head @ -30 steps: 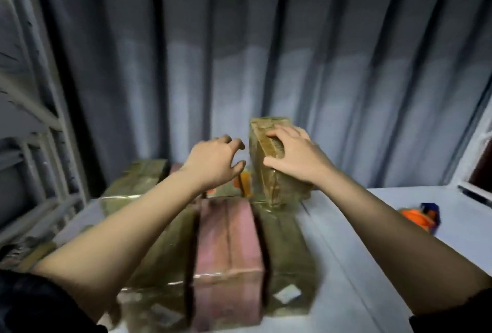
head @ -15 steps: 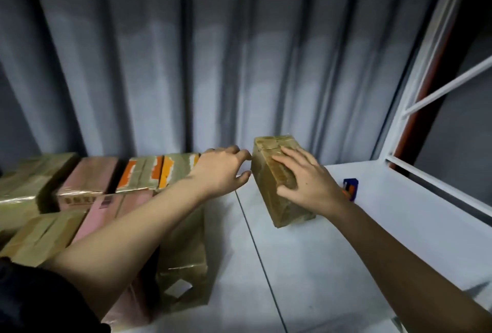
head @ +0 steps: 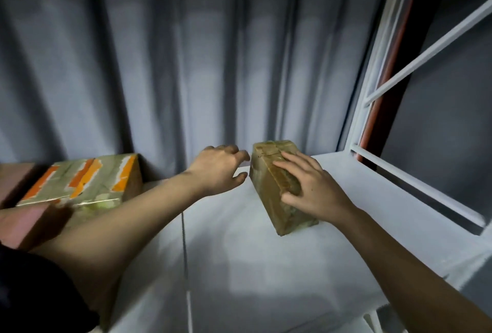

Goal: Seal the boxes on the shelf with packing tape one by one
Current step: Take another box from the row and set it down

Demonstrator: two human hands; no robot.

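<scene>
Standing on end and tilted, the brown taped box [head: 274, 186] sits on the white shelf [head: 239, 253], toward the back and right of the middle, its top leaning away from you toward the grey curtain [head: 186, 66].

Your right hand [head: 314, 194] lies over the box's right face: the fingers spread and fairly straight across the taped cardboard, fingertips reaching toward the top edge, thumb low along the near side. It presses on the box rather than wrapping round it. Your right forearm runs from the lower right corner of the view, angled up and left to the wrist.

Your left hand [head: 217, 170] sits just left of the box's upper corner, palm down, fingers loosely curled, holding nothing. Whether the fingertips touch the cardboard you cannot tell; they are right at its edge. Your left forearm stretches long from the lower left, a dark sleeve [head: 34, 292] at the elbow end.

Farther left, well apart from the brown box, a flat box with orange stripes [head: 85, 181] lies against the curtain, with a pink box [head: 24, 223] just in front of it under your arm. A white shelf frame [head: 372, 87] rises at the right.
</scene>
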